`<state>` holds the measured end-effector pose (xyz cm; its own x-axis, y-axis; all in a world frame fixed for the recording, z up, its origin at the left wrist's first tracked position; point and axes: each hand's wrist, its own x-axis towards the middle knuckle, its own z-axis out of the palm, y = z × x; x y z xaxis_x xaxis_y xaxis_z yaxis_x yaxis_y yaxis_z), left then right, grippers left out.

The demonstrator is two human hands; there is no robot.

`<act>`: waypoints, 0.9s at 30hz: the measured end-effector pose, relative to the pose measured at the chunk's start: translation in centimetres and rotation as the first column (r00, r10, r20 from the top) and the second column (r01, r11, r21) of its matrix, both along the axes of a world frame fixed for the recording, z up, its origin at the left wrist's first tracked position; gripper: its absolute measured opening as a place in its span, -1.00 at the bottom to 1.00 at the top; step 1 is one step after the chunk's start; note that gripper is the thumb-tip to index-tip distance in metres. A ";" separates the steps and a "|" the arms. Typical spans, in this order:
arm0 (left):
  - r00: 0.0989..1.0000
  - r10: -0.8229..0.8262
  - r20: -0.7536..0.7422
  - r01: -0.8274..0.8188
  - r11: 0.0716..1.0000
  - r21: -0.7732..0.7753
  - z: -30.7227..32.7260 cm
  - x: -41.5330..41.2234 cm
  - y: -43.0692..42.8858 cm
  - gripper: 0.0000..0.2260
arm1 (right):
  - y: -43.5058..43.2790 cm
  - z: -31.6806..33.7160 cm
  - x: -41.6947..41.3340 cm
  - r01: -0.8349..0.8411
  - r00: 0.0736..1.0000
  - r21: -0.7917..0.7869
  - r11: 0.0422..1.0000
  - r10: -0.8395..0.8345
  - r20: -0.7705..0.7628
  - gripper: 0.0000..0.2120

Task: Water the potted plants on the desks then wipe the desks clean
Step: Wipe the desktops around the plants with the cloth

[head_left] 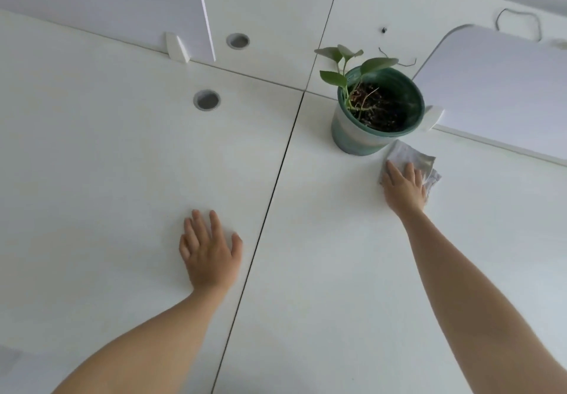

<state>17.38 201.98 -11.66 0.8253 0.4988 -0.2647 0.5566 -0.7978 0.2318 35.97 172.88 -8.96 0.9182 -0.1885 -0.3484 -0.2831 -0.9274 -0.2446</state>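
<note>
Cloth (409, 157), grey and folded, flat on white table (337, 255) just beside green plastic pot (362, 136), pinned under right hand (404, 185) with fingers spread, palm down, not clamped. Soft and limp, likely to bunch or slide if pressed lightly; best driven by flat palm pressure over its middle. Left hand (210, 254) open, splayed on table, holding nothing. Pot probably light, easy to tip; best gripped round its wall, clear of plant (346, 68).
</note>
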 end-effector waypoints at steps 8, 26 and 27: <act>0.999 0.020 0.040 -0.020 1.000 -0.002 -0.7 0.2 0.1 -0.43 | 10.4 -1.1 -14.4 -0.390 0.915 -0.002 0.921 0.388 0.107 -0.59; 0.995 -0.003 0.104 -0.013 0.988 0.151 -2.0 0.1 0.4 -0.46 | 17.7 -1.5 -0.8 -0.520 0.850 0.024 0.854 0.515 0.108 -0.55; 0.995 0.000 0.104 -0.015 0.990 0.143 -1.9 0.0 0.4 -0.46 | 16.5 -1.3 -2.8 -0.605 0.791 0.034 0.796 0.595 0.145 -0.56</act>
